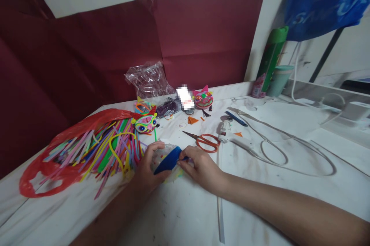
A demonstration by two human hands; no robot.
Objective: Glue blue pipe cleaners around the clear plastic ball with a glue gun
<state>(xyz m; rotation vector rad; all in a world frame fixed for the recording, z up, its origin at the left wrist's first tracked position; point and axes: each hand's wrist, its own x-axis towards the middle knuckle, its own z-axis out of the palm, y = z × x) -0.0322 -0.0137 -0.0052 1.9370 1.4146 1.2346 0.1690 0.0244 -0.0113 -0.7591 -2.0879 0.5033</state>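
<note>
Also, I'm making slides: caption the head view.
Left hand holding a blue piece, right hand at its edge, scissors nearby.

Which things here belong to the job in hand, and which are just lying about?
Probably belonging to the job:
flat blue piece, held by left hand and right hand
pale speckled piece it partly hides
orange-handled scissors
white corded handheld tool
colourful thin strips

Seemingly just lying about:
tall green can
pale green cup
crumpled clear plastic bag

White marble-patterned tabletop (pixel 179 219), filling the lower frame. Directly on it: thin red plastic bag (pixel 94 118) and multicoloured narrow strips (pixel 108 157), left; orange-handled scissors (pixel 199 138), centre; white glue gun (pixel 239 142), right of centre; slim dark-blue pen-shaped tool (pixel 236 118), above it; small orange scrap (pixel 192 120), centre.
</note>
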